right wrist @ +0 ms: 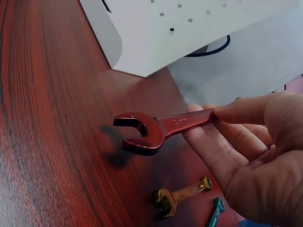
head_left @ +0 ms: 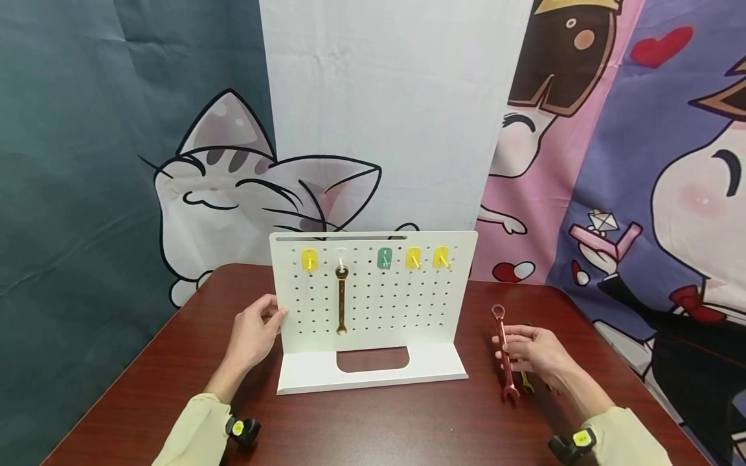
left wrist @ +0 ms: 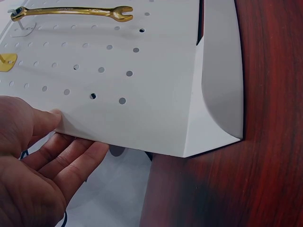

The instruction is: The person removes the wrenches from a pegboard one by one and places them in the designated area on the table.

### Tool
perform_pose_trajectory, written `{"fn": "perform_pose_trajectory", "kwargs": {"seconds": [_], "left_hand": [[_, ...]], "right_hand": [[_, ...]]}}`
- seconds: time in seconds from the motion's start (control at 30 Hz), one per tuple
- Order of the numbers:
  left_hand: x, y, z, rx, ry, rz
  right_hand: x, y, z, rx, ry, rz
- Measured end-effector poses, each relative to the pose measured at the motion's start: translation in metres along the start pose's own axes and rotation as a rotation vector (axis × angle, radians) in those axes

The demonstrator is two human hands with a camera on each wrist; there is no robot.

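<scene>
A white pegboard [head_left: 373, 307] stands on the table, and my left hand [head_left: 254, 330] grips its left edge, thumb on the front face and fingers behind. From a white hook [head_left: 342, 257] on the board hangs a gold combination wrench [head_left: 341, 301], ring end up. My right hand [head_left: 539, 353] holds a red combination wrench [right wrist: 187, 122] by its shaft, raised off the table to the right of the board. In the head view its ring end points away and its open end points toward me. Below that hand lie a gold wrench [right wrist: 187, 193] and a green wrench [right wrist: 216, 210], partly hidden.
Along the board's top are a yellow hook [head_left: 309, 260] at left, a green hook [head_left: 384, 258], and two yellow hooks [head_left: 414, 257] at right, all bare. The dark red wooden table [head_left: 384, 427] carries everything. Cartoon-printed cloth [head_left: 373, 97] hangs behind it.
</scene>
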State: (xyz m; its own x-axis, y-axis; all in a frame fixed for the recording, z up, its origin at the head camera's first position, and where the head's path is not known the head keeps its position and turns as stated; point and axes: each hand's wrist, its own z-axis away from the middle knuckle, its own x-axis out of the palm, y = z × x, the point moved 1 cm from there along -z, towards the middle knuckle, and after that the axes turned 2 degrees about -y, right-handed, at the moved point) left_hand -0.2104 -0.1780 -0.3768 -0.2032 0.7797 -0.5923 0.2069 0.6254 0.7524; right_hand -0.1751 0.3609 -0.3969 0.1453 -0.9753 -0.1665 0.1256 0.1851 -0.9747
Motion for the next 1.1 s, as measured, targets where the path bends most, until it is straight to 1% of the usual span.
{"fn": "perform_pose_trajectory", "kwargs": {"seconds": [0.27, 0.63, 0.77, 1.03, 1.1], "left_hand": [[0.0, 0.0, 0.0, -0.006, 0.001, -0.002], [0.0, 0.001, 0.0, -0.003, -0.002, 0.002], [0.0, 0.001, 0.001, -0.008, -0.004, 0.0], [0.0, 0.001, 0.0, -0.001, -0.001, -0.001], [0.0, 0.001, 0.001, -0.002, -0.002, 0.0]], "right_hand": [[-0.005, 0.004, 0.0, 0.036, 0.038, 0.038], [-0.009, 0.012, -0.003, 0.064, 0.09, 0.061], [-0.009, 0.017, -0.005, 0.079, 0.108, 0.052], [-0.009, 0.023, -0.006, 0.073, 0.106, 0.067], [-0.008, 0.023, -0.007, 0.076, 0.118, 0.069]]}}
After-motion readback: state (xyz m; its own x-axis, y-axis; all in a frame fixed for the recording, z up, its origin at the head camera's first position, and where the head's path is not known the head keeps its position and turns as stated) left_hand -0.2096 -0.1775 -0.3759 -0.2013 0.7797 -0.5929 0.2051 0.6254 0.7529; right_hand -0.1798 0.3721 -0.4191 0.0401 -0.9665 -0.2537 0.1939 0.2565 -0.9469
